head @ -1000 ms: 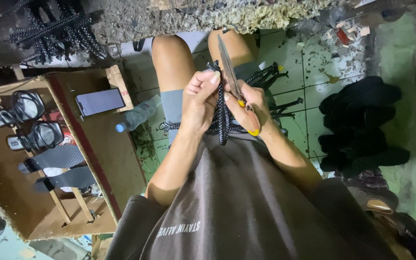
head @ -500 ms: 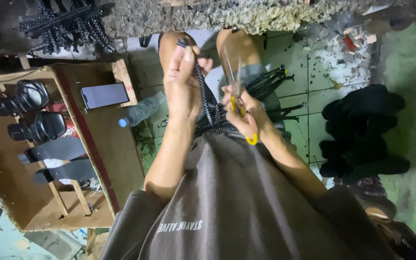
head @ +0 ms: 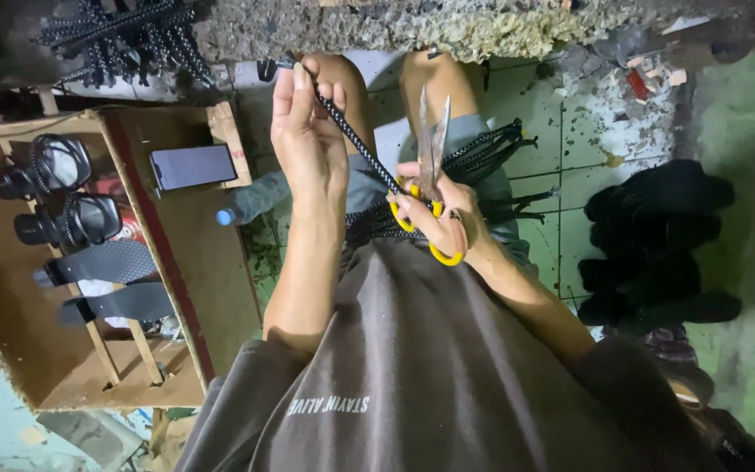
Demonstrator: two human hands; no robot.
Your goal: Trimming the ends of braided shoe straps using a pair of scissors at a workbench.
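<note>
Trimming step: left hand (head: pixel 308 144) fingers pinch black braided cord (head: pixel 356 144) taut above the lap, right hand (head: pixel 439 218) grips yellow-handled scissors (head: pixel 428 166), blades parted just beside it; next needs blades closing squarely on cord.

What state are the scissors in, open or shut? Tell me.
Open. The scissors in the right hand show two blades parted in a narrow V, pointing up beside the braided cord.

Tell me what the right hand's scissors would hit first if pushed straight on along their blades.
From the right hand, the scissors point up-frame between the bare knees. First in line looks like the rough concrete ledge, though depth is unclear; the braided cord lies off to the left.
</note>
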